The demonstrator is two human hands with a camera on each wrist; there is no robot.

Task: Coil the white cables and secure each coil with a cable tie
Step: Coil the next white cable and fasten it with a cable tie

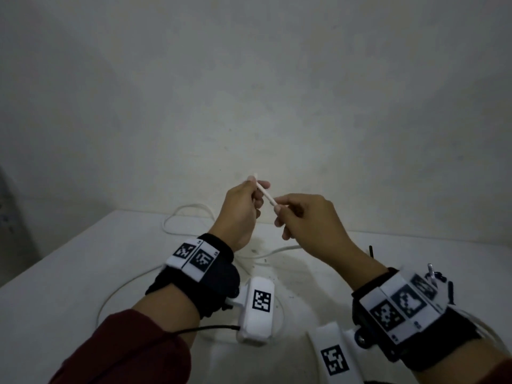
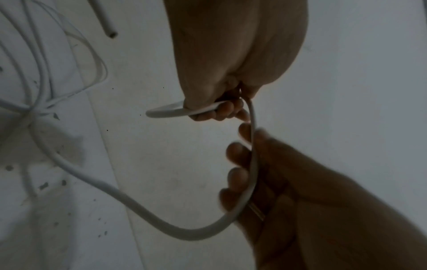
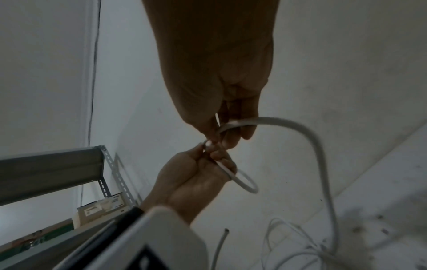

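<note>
I hold the end of a white cable (image 1: pixel 265 194) in the air above the white table (image 1: pixel 83 273), close to the wall. My left hand (image 1: pixel 253 189) pinches the cable a little back from its tip, and the short free end (image 2: pixel 161 111) curves out past the fingers. Just to the right, my right hand (image 1: pixel 282 210) has its fingers curled round the same cable (image 2: pixel 253 164). From there the cable (image 3: pixel 320 146) arcs down to a loose heap of white cable (image 2: pixel 30 109) on the table. In the right wrist view, my left hand (image 3: pixel 203 173) and right hand (image 3: pixel 231 131) nearly touch.
More white cable loops (image 1: pixel 188 214) lie at the back of the table, and another cut end (image 2: pixel 110 32) lies near them. A thin black strip (image 1: pixel 371 252) and a metal piece (image 1: pixel 431 273) lie by my right wrist. A metal rack (image 3: pixel 46 169) with a box (image 3: pixel 101 208) stands left.
</note>
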